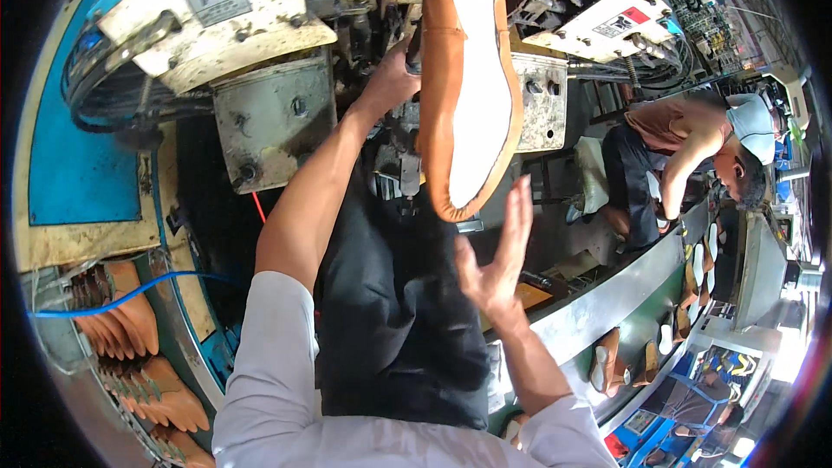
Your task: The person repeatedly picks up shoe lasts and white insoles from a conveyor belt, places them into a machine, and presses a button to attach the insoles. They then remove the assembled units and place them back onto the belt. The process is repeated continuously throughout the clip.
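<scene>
A tan leather shoe upper (440, 113) with a white insole (475, 95) facing me hangs at the top middle, in front of the machine. Its rounded toe end points down toward my lap, and the leather edge is gathered around the insole. My left hand (392, 85) reaches up to the left side of the shoe, among the dark metal machine parts (407, 134). Its fingertips are hidden there, so what they grip does not show. Just below and right of the toe, my right hand (498, 270) is raised with thumb and fingers apart, holding nothing.
Stained pale machine housings (274, 117) flank the shoe. Stacked tan uppers (121, 312) lie at the lower left beside a blue hose (130, 298). To the right, another person (685, 143) bends over a conveyor (607, 290) with several shoes (609, 360) along it.
</scene>
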`<act>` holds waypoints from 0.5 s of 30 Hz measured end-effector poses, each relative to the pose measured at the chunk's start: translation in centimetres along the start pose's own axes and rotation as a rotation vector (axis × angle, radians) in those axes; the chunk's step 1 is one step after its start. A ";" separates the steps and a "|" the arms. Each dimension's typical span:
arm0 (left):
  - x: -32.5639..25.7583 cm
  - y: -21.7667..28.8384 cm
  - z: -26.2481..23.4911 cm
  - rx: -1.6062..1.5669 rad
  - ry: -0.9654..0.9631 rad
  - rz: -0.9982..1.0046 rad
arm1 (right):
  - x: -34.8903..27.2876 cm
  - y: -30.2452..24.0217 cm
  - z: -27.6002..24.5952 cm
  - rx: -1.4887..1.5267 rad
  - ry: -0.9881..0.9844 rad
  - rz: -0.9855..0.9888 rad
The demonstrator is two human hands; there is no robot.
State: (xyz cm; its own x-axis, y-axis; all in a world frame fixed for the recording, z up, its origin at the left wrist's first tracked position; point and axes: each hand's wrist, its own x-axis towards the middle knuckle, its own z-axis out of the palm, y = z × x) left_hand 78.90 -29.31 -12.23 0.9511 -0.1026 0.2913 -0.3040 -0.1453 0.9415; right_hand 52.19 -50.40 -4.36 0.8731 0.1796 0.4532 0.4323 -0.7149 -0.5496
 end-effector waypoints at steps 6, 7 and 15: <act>-0.5 -5.4 3.0 -0.107 0.209 -0.143 | -10.0 3.6 6.5 -0.155 -0.556 0.418; -1.7 -5.5 3.5 -0.097 0.241 -0.173 | -9.9 3.7 7.1 -0.272 -0.675 0.394; -0.5 -5.2 2.1 -0.068 0.127 -0.199 | -8.5 4.0 10.2 -0.249 -0.629 0.320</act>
State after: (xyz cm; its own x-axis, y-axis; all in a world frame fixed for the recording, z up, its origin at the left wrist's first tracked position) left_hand 79.89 -30.55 -17.57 0.9924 0.0469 0.1139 -0.1097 -0.0834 0.9905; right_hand 48.77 -47.89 -17.57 0.9441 0.2362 -0.2299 0.1370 -0.9155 -0.3782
